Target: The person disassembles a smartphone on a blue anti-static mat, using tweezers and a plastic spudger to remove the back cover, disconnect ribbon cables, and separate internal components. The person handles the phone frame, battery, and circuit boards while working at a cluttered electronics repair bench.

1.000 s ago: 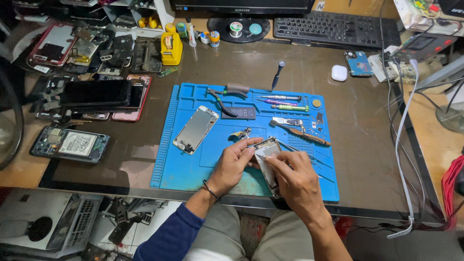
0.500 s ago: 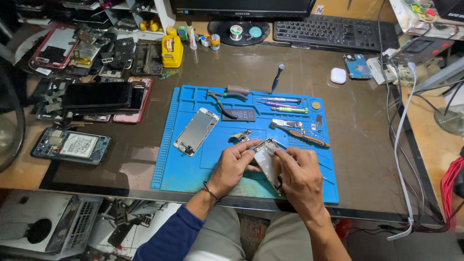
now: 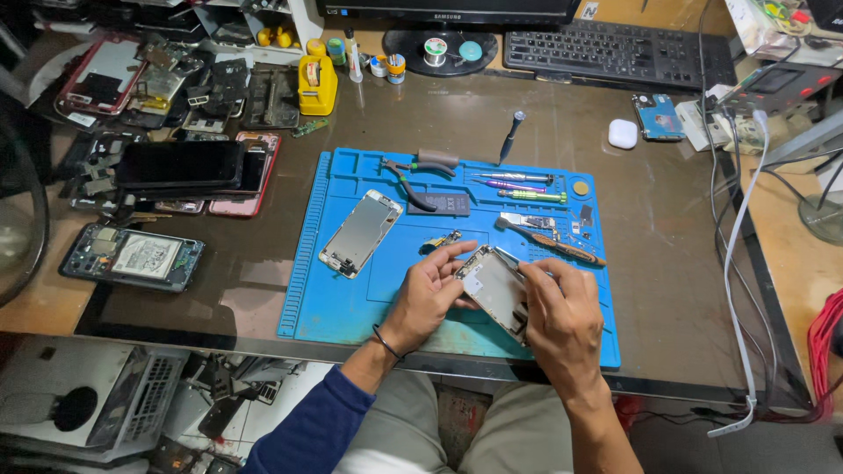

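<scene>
Both hands clamp one phone frame (image 3: pixel 493 290) just above the blue mat (image 3: pixel 351 298): left hand (image 3: pixel 428 294) steadies its top edge, right hand (image 3: pixel 562 320) grips the lower end. It's tilted up, likely for a better look, with a second frame (image 3: pixel 360 233) lying flat nearby.

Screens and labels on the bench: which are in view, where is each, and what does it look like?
Monitor: far edge, middle; only its dark bottom bezel shows.
Dark phone screen: left of the blue mat, black rectangle, unlit.
White label: on the opened phone at near left, rectangular.
Phone frame: silver, held in left hand and right hand.
</scene>
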